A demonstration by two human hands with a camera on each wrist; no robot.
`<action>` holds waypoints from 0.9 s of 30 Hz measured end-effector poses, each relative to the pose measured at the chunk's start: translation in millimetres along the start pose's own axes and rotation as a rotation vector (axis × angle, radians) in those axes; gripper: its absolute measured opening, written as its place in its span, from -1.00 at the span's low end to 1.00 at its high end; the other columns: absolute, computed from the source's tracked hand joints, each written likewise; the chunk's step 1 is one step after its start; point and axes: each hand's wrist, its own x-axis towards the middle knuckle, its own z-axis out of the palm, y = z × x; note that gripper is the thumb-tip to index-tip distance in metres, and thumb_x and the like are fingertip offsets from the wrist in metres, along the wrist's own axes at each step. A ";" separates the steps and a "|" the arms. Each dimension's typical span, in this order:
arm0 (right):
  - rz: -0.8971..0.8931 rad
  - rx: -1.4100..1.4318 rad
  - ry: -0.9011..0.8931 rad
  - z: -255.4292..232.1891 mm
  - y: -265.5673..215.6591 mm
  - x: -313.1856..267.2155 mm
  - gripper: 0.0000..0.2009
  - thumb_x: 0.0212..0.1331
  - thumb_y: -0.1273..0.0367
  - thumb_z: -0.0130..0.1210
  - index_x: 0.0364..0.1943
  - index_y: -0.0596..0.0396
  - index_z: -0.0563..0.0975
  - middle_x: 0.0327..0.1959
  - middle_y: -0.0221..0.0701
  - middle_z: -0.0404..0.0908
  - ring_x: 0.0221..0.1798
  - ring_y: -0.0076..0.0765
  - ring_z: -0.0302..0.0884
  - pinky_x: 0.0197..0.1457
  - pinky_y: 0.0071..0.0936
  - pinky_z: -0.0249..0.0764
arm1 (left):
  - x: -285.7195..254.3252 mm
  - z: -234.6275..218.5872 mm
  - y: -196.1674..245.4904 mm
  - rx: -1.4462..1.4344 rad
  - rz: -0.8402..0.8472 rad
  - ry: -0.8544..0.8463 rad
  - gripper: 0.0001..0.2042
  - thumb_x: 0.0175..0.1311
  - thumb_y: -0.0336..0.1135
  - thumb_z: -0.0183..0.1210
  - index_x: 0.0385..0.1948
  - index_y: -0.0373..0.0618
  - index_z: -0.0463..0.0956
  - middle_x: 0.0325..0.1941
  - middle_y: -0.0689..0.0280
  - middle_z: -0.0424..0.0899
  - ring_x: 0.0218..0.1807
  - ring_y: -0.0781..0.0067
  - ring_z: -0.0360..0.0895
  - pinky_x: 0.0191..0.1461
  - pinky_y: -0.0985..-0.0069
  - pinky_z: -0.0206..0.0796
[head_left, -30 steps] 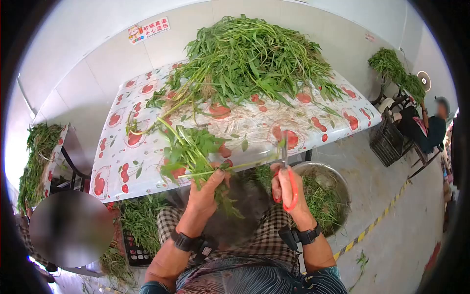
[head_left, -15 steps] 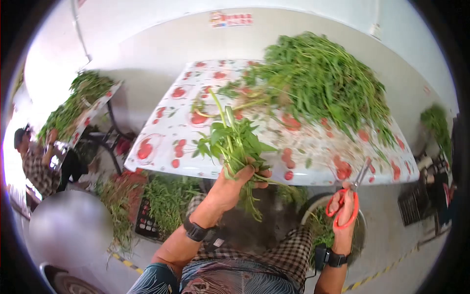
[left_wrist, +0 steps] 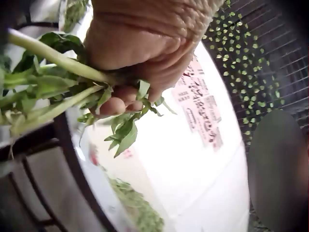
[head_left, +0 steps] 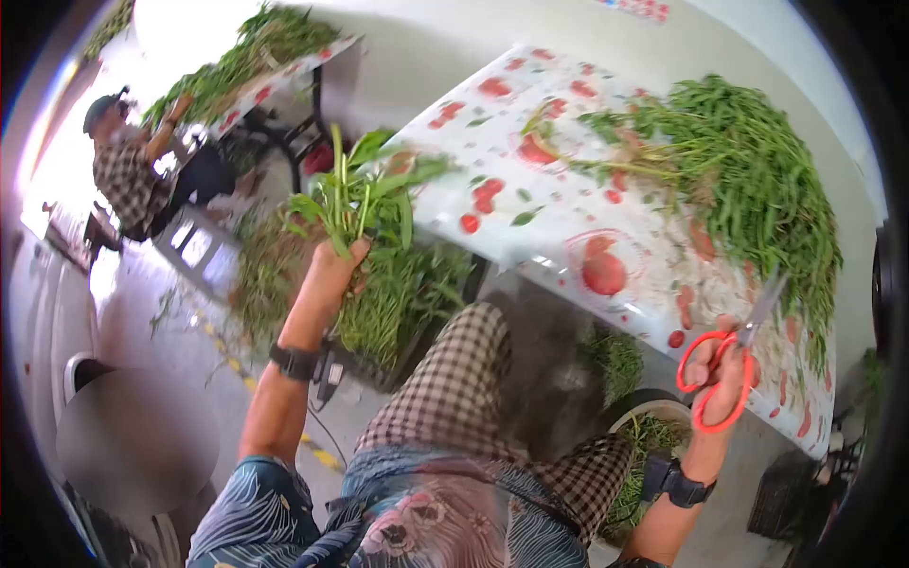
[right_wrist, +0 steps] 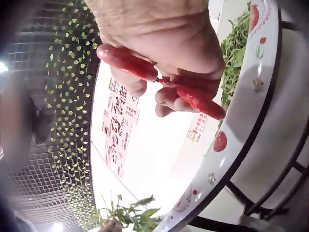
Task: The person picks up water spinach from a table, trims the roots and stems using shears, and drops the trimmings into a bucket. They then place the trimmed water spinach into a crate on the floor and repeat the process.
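Note:
My left hand (head_left: 329, 275) grips a bunch of leafy green stems (head_left: 352, 194), raised off the table's left corner and overlapping a crate of greens (head_left: 402, 303) in the head view. Pale stems (left_wrist: 60, 59) stick out past the curled fingers in the left wrist view. Over the table's front edge, my right hand (head_left: 721, 377) holds scissors (head_left: 760, 309) with red handles, fingers through the loops, blades pointing up and away. The red handles (right_wrist: 128, 63) show under the palm in the right wrist view. A large heap of greens (head_left: 748, 180) lies on the table's right side.
The table (head_left: 559, 222) has a fruit-print cover. Below its front edge stands a metal basin (head_left: 677, 407) with cut greens. At the left, a person (head_left: 133, 170) sits at another table heaped with greens (head_left: 251, 62). Loose greens (head_left: 265, 256) lie by the crate.
The head view has turned left. My left hand has carried the bunch from the table's front edge leftward over the crate. My right hand with the scissors has drawn away to the right.

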 end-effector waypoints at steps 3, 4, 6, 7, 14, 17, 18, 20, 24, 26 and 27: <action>0.005 0.089 0.036 9.3 11.0 17.6 -0.62 0.24 0.16 -0.18 -0.03 0.18 0.30 -0.58 -0.48 0.34 -0.63 -0.63 0.18 -0.60 -0.68 0.13 | 8.5 -59.9 -100.2 0.167 -0.131 0.098 -0.86 0.13 -0.29 0.05 -0.40 -0.16 0.43 -0.62 0.38 0.39 -0.71 0.60 0.28 -0.72 0.62 0.09; 0.025 0.094 0.054 7.6 15.7 24.5 -0.62 0.24 0.16 -0.18 -0.02 0.17 0.30 -0.56 -0.48 0.35 -0.62 -0.63 0.18 -0.59 -0.68 0.13 | 6.8 -77.2 -127.1 0.225 -0.165 0.129 -0.88 0.14 -0.30 0.05 -0.40 -0.14 0.43 -0.62 0.38 0.39 -0.72 0.60 0.26 -0.75 0.61 0.06; 0.090 0.099 0.111 10.4 23.5 33.7 -0.64 0.24 0.18 -0.17 -0.02 0.14 0.30 -0.58 -0.52 0.29 -0.61 -0.65 0.15 -0.56 -0.67 0.12 | -16.8 -107.8 -167.5 0.131 -0.359 0.178 -0.88 0.12 -0.32 0.05 -0.45 -0.16 0.42 -0.64 0.35 0.40 -0.72 0.57 0.28 -0.75 0.58 0.08; 0.093 0.134 0.096 6.9 26.5 37.4 -0.64 0.24 0.18 -0.16 -0.01 0.14 0.30 -0.59 -0.53 0.27 -0.62 -0.65 0.14 -0.56 -0.67 0.12 | -28.0 -120.1 -184.8 0.083 -0.449 0.201 -0.88 0.11 -0.33 0.04 -0.47 -0.17 0.42 -0.65 0.34 0.40 -0.72 0.55 0.28 -0.74 0.56 0.09; 0.135 0.151 0.162 -8.2 34.3 46.0 -0.65 0.27 0.26 -0.19 0.05 0.16 0.29 -0.61 -0.56 0.19 -0.63 -0.68 0.07 -0.57 -0.67 0.07 | -69.1 -161.4 -239.5 -0.012 -0.562 0.424 -0.87 0.10 -0.34 0.03 -0.55 -0.17 0.41 -0.65 0.34 0.40 -0.69 0.52 0.32 -0.69 0.55 0.18; 0.187 0.136 0.210 -6.8 31.2 49.5 -0.65 0.27 0.27 -0.20 0.05 0.17 0.29 -0.59 -0.54 0.20 -0.63 -0.68 0.08 -0.58 -0.69 0.06 | -46.7 -161.1 -245.5 0.024 -0.424 0.420 -0.88 0.11 -0.33 0.04 -0.52 -0.17 0.42 -0.65 0.37 0.42 -0.68 0.56 0.31 -0.66 0.57 0.16; 0.187 0.138 0.193 -10.5 32.4 50.3 -0.67 0.28 0.29 -0.22 0.05 0.18 0.29 -0.57 -0.53 0.21 -0.63 -0.68 0.09 -0.59 -0.69 0.06 | -35.2 -156.9 -248.5 0.025 -0.381 0.446 -0.86 0.09 -0.31 0.06 -0.51 -0.17 0.44 -0.68 0.39 0.41 -0.71 0.57 0.29 -0.67 0.57 0.12; 0.184 0.112 0.201 -9.8 32.4 51.4 -0.67 0.29 0.30 -0.24 0.04 0.18 0.29 -0.57 -0.53 0.21 -0.63 -0.68 0.09 -0.60 -0.69 0.08 | -10.8 -147.6 -245.8 0.064 -0.282 0.449 -0.85 0.07 -0.29 0.08 -0.50 -0.19 0.45 -0.71 0.41 0.42 -0.74 0.57 0.28 -0.67 0.55 0.10; 0.184 0.098 0.235 -2.0 30.0 50.8 -0.68 0.29 0.31 -0.25 0.03 0.19 0.29 -0.58 -0.52 0.22 -0.64 -0.68 0.10 -0.61 -0.71 0.10 | 36.5 -135.9 -252.2 0.249 -0.123 0.360 -0.84 0.07 -0.30 0.10 -0.49 -0.22 0.47 -0.68 0.37 0.47 -0.69 0.55 0.34 -0.61 0.52 0.16; 0.187 0.084 0.249 0.0 30.0 51.7 -0.68 0.29 0.31 -0.25 0.04 0.19 0.29 -0.58 -0.52 0.23 -0.64 -0.69 0.11 -0.62 -0.72 0.09 | 53.2 -129.0 -265.7 0.268 -0.105 0.341 -0.84 0.04 -0.31 0.12 -0.48 -0.23 0.49 -0.66 0.28 0.51 -0.63 0.52 0.39 -0.51 0.50 0.23; 0.189 0.072 0.249 -0.3 29.9 52.0 -0.68 0.29 0.31 -0.25 0.04 0.20 0.29 -0.59 -0.52 0.23 -0.64 -0.69 0.11 -0.63 -0.72 0.09 | 56.8 -119.6 -259.1 0.272 -0.108 0.328 -0.83 0.04 -0.30 0.12 -0.46 -0.23 0.49 -0.66 0.27 0.50 -0.62 0.51 0.40 -0.51 0.50 0.24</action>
